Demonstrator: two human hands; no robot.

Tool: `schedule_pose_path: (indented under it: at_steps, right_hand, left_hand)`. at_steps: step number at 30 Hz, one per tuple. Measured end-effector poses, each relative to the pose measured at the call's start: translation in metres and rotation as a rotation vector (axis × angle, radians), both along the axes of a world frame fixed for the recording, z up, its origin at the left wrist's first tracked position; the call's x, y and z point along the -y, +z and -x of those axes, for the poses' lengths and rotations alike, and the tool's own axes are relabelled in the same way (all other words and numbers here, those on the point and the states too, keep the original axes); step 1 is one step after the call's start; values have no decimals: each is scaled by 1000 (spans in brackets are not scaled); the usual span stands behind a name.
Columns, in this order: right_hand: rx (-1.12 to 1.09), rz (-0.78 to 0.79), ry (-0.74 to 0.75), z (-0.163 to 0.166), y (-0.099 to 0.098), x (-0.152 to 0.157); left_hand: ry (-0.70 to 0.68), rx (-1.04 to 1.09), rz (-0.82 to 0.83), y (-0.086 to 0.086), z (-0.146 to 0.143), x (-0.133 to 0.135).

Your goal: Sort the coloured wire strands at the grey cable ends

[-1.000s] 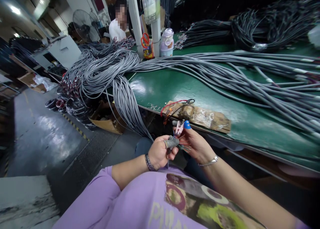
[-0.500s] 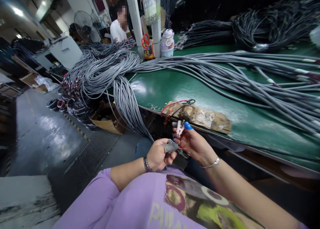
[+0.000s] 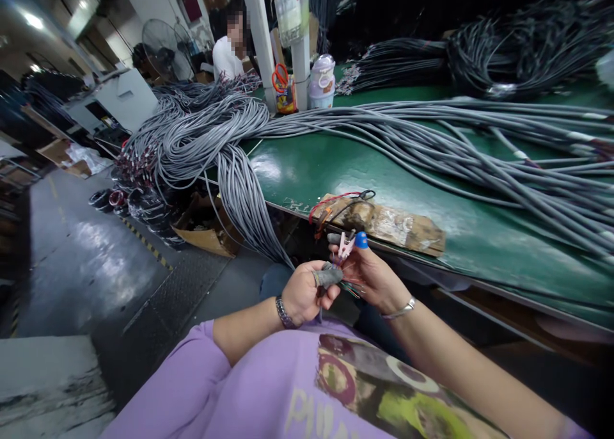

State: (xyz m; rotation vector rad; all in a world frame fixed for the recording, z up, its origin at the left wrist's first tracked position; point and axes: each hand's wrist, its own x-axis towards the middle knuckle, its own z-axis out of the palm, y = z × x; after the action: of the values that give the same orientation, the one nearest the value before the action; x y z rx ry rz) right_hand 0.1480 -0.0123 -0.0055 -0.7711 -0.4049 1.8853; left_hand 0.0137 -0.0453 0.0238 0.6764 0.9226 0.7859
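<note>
My left hand (image 3: 303, 292) is closed around a cable end, its thumb wrapped in a grey cover. Thin coloured wires (image 3: 352, 290), green and red among them, fan out of its grip toward my other hand. Beside it, my right hand (image 3: 378, 279) holds a pale pink clip (image 3: 344, 247), shaped like a clothes peg, between its fingers. A blue cover (image 3: 361, 240) sits on one fingertip of that hand, and a grey one on another. The fingers hide most of the cable end. Just beyond lies a worn wooden board (image 3: 407, 228) at the bench edge.
Long grey cables (image 3: 384, 122) run along the green bench (image 3: 288, 170), and a coiled bundle (image 3: 247, 189) hangs over its edge. Red and black leads (image 3: 336, 202) lie by the board. Behind stand scissors (image 3: 279, 79), a cup (image 3: 322, 84) and a post. A person (image 3: 225, 56) sits farther back.
The pink clip has turned slightly in my right hand, its two arms now showing apart. Both hands have stayed close together, in nearly the same place.
</note>
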Motion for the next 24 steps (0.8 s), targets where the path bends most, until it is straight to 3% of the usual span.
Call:
schedule_pose_path:
  at_steps: [8, 16, 24]
  right_hand:
    - [-20, -7, -18, 0, -3, -2]
    - [-21, -20, 15, -7, 5, 2]
    - [32, -59, -4, -5, 8, 4]
  left_hand:
    - [9, -15, 21, -11, -3, -5]
    - [-8, -60, 1, -3, 1, 5]
    - [134, -6, 0, 0, -6, 9]
